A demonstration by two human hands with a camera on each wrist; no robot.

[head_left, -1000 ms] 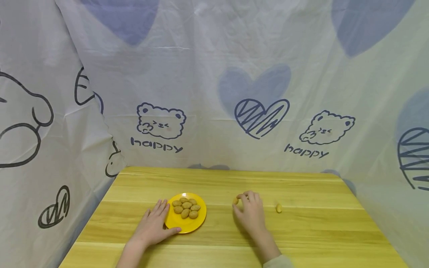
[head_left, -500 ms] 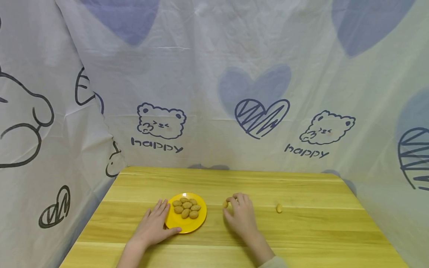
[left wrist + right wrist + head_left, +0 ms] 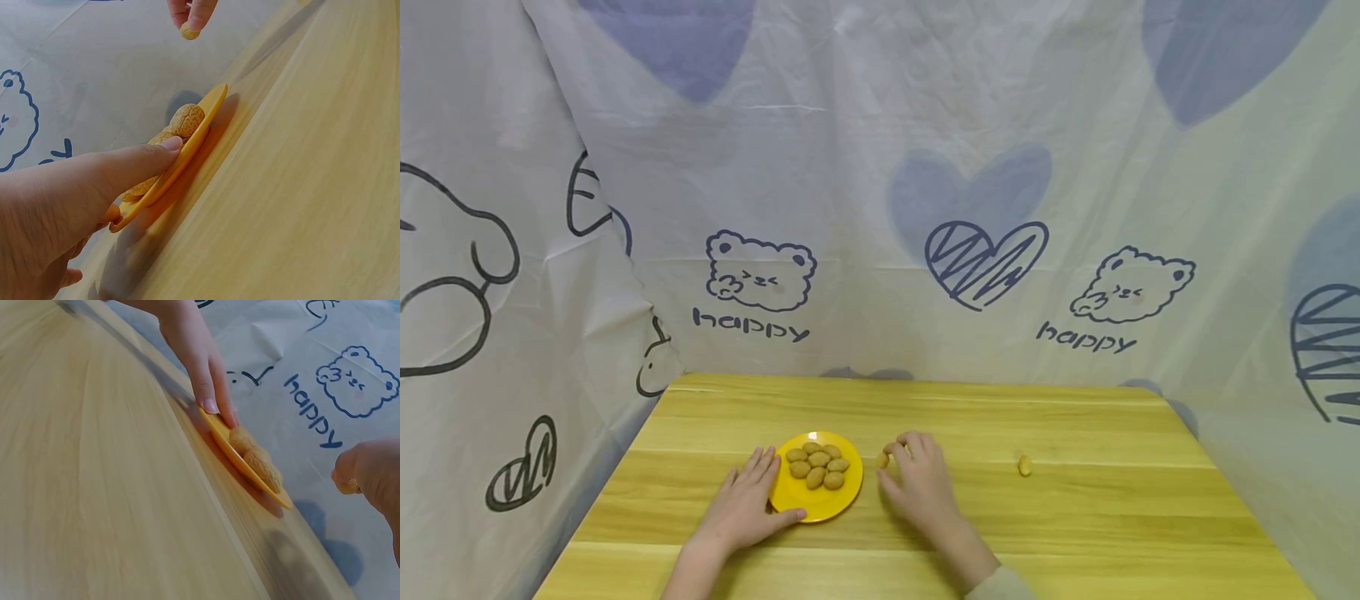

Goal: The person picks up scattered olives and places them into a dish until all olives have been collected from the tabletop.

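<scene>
A yellow plate (image 3: 831, 507) carries several tan, oval nuts (image 3: 815, 477) in rough, netted shells. My left hand (image 3: 739, 510) rests against the plate's left side, its fingers spread and nearly straight. In the left wrist view the thumb (image 3: 147, 162) lies over the plate's rim. Just right of the plate, my right hand (image 3: 917, 487) pinches a single nut (image 3: 883, 460) between thumb and fingers. The left wrist view shows this nut (image 3: 189, 31) held above the table. In the right wrist view, the hand covers most of it.
One more nut (image 3: 1025, 466) lies on the wooden table (image 3: 1112, 517), to the right of my right hand. A pale cloth (image 3: 865, 333) printed with hearts and bears hangs behind the table and along its sides.
My right hand has moved left toward the plate, carrying the pinched nut. The left hand, the plate and the nut on the right have stayed in place.
</scene>
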